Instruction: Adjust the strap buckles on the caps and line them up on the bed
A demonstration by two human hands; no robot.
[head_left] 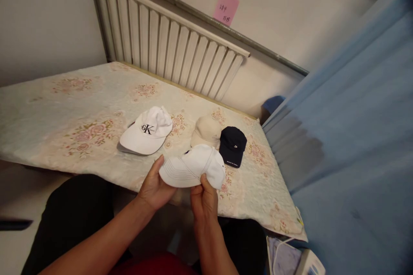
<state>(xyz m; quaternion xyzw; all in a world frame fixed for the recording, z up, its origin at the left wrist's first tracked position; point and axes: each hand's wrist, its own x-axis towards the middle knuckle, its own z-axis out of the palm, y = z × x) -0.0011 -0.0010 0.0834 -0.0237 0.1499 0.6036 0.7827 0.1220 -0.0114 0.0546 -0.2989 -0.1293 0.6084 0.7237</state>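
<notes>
Fingers (157,166) of our left hand (156,187) are curled round the peak of a white cloth baseball cap with a small dark mark, the held cap (190,167), with the thumb over its edge and the palm beneath. Our right hand (204,202) pinches the same cap by the lower edge of its crown, thumb on the near face, the other fingers mostly hidden. Both grips are closed with only the fabric between. The held cap is tilted, peak to the left, above the near edge of a pale, floral-cloth-covered tabletop (58,124).

We judge the step in hand to be steadying and handling this one cap; the next move calls for light, even pressure, so the soft crown keeps its shape.

Left of the held cap and farther back rests a white cap with large dark letters (148,139). Just behind the held cap's crown sits a plain beige rounded cap (206,129), and to its right a navy cap with a small pale emblem (232,139). We count four caps: two white, one beige, one navy.

Well beyond the held cap stand one ribbed cream radiator (171,38) and one pink paper note (226,8); far right hangs one blue curtain (348,116).
</notes>
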